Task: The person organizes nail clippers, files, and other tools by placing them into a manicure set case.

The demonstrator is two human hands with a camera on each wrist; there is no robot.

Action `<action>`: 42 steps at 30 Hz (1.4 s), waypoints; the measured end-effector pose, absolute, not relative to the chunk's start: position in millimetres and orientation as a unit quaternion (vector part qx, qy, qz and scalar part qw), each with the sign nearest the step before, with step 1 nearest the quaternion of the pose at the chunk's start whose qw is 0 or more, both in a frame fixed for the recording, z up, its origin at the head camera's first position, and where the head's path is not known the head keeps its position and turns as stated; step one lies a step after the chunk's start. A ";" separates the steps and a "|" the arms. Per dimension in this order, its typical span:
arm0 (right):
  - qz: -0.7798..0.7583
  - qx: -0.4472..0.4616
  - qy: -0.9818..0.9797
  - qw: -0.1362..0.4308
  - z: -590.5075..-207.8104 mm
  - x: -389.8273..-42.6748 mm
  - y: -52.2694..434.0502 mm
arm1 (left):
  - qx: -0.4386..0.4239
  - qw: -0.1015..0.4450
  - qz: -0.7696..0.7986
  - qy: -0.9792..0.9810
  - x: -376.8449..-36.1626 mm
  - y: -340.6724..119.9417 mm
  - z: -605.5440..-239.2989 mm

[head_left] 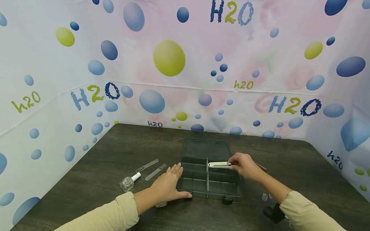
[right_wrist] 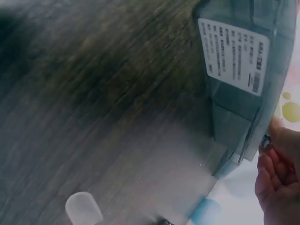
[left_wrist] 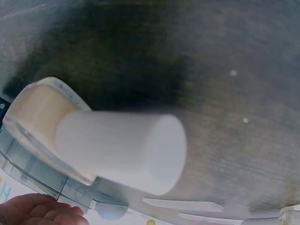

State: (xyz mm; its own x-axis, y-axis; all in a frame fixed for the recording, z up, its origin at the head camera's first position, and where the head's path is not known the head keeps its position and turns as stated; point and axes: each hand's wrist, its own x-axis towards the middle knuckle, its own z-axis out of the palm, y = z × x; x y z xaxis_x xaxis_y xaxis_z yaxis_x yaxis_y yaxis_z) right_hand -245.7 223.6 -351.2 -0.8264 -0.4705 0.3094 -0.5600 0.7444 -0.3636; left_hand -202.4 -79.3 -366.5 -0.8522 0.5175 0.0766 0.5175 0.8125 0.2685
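Observation:
A dark translucent organizer box point(head_left: 208, 194) stands with its lid folded back and dividers inside. My left hand point(head_left: 164, 186) rests along the box's left side, its fingers extended and the thumb at the front corner. Over the right compartments, my right hand point(head_left: 243, 166) pinches a cream nail clipper point(head_left: 219, 165) by its metal end. In the right wrist view, the fingers point(right_wrist: 265, 180) are curled beside the box wall, and most of the clipper is hidden. Below the left wrist lies a beige nail polish bottle point(left_wrist: 40, 110) with a white cap point(left_wrist: 122, 145).
Left of the box lie a clear polish bottle point(head_left: 127, 183) with a white cap and two translucent strips, one nearer point(head_left: 156, 172) and one farther point(head_left: 146, 165). To the right are small clear pieces point(head_left: 264, 196), a black object point(head_left: 273, 214) and a thin metallic tool point(head_left: 261, 166).

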 end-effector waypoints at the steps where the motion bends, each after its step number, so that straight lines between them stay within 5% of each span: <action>1: 0.222 0.280 -0.929 0.099 -352.1 -246.6 222.2 | 0.272 0.000 0.141 0.952 -202.4 -79.4 -366.7; 25: 0.075 0.203 -0.971 0.100 -359.2 -244.6 204.4 | 0.271 0.002 0.138 0.953 -203.3 -79.0 -365.8; 42: 0.234 0.168 -0.927 0.240 -356.2 -238.4 263.5 | 0.276 0.001 0.148 0.950 -203.0 -79.1 -366.7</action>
State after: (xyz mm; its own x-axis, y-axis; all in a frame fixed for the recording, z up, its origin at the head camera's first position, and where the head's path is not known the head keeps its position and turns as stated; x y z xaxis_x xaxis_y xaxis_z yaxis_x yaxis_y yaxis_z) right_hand -238.4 263.5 -356.2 -0.8287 -0.2002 0.5228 -0.4239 0.8343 -0.3525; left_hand -203.0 -79.1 -366.7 -0.8475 0.5248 0.0797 0.5241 0.8035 0.2824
